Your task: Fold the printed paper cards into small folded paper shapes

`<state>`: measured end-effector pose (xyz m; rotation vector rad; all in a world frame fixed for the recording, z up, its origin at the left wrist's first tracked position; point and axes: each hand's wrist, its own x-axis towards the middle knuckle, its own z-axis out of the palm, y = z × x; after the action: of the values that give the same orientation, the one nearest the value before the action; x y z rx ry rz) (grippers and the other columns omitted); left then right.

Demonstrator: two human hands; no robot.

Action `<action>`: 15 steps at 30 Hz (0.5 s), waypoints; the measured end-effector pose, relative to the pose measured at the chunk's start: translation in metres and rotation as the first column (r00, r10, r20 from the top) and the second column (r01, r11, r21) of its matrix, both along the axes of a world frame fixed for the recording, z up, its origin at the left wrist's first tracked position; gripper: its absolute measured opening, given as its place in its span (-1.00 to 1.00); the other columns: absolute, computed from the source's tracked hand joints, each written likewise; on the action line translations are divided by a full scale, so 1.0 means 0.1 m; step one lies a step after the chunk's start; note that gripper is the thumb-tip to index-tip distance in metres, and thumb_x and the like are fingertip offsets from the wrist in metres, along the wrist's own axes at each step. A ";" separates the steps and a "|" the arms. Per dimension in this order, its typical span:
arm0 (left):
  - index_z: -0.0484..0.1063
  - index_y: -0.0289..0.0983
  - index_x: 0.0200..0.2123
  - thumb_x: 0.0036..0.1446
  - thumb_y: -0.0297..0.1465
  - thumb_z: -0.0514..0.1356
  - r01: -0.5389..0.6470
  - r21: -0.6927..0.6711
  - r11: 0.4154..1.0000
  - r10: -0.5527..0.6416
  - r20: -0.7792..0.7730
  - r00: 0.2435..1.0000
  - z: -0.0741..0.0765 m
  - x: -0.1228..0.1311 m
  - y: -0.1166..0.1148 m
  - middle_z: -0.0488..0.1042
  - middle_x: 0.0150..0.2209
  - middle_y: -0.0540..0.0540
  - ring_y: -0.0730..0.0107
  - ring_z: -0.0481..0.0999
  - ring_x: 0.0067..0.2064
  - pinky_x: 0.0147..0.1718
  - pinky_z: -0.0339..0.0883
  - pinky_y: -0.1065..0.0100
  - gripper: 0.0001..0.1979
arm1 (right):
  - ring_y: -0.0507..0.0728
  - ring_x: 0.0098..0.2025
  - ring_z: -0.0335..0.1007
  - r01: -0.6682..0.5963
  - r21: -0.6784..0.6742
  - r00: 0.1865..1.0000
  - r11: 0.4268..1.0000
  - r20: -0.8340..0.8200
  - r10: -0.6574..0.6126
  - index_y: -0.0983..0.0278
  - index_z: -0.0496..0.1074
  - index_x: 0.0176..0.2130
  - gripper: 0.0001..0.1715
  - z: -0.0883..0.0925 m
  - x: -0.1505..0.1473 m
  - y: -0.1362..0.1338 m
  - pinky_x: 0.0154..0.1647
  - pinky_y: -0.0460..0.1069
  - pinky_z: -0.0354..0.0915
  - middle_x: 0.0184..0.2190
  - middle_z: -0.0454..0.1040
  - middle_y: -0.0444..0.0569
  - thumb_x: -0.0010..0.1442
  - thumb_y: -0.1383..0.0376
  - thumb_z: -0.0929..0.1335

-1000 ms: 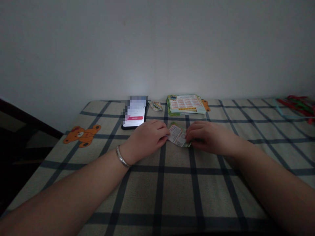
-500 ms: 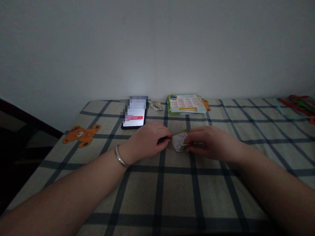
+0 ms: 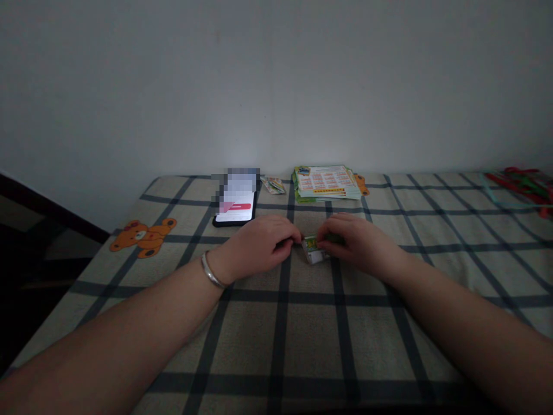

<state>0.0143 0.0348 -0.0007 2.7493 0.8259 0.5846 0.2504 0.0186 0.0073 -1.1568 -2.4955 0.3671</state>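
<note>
Grasping a small folded paper between the thumb and fingers of the right hand, low over the table and in the gap separating both hands. Holding the left hand, fingertips drawn together, right at the paper's left edge; cannot tell whether gripping it there. Showing green print above a white strip on the paper. Wearing a silver bangle behind the left hand. Facing a lit, partly pixelated phone just beyond the left hand, with small paper pieces beside it, and a stack of printed sheets beyond the right hand.
</note>
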 end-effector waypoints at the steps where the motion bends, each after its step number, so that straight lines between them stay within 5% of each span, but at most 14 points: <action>1: 0.43 -0.27 -0.22 0.15 -0.55 0.05 -0.014 0.008 1.000 0.014 0.006 1.000 -0.01 0.00 0.00 0.50 -0.22 -0.05 0.34 0.47 -0.13 -0.08 0.33 0.28 -0.80 | 0.10 -0.25 0.35 -0.007 0.013 1.000 1.000 0.005 0.007 0.25 0.43 -0.29 -0.94 -0.01 0.00 0.01 -0.25 -0.03 0.21 -0.32 0.47 -0.06 0.20 0.33 0.33; 7: 0.46 -0.26 -0.23 0.17 -0.52 0.05 -0.063 0.067 0.996 0.064 -0.018 0.998 0.00 -0.02 -0.03 0.53 -0.24 -0.06 0.31 0.49 -0.14 -0.10 0.35 0.27 -0.80 | 0.12 -0.21 0.33 -0.035 0.060 0.999 0.998 0.021 0.034 0.26 0.43 -0.27 -0.91 -0.06 -0.03 0.03 -0.20 -0.01 0.22 -0.30 0.47 -0.04 0.24 0.31 0.32; 15: 0.51 -0.23 -0.18 0.19 -0.52 0.08 0.014 0.121 0.993 -0.011 -0.025 1.000 0.01 -0.02 -0.04 0.53 -0.17 -0.03 0.35 0.48 -0.12 -0.11 0.34 0.32 -0.77 | 0.13 -0.19 0.33 -0.028 0.116 0.996 0.993 0.084 0.018 0.26 0.45 -0.25 -0.87 -0.07 -0.05 0.03 -0.19 0.00 0.23 -0.27 0.47 -0.03 0.26 0.30 0.30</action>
<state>0.0118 0.0313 -0.0002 2.8746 0.8039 0.6192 0.2457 0.0217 0.0001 -1.1185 -2.5655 0.1799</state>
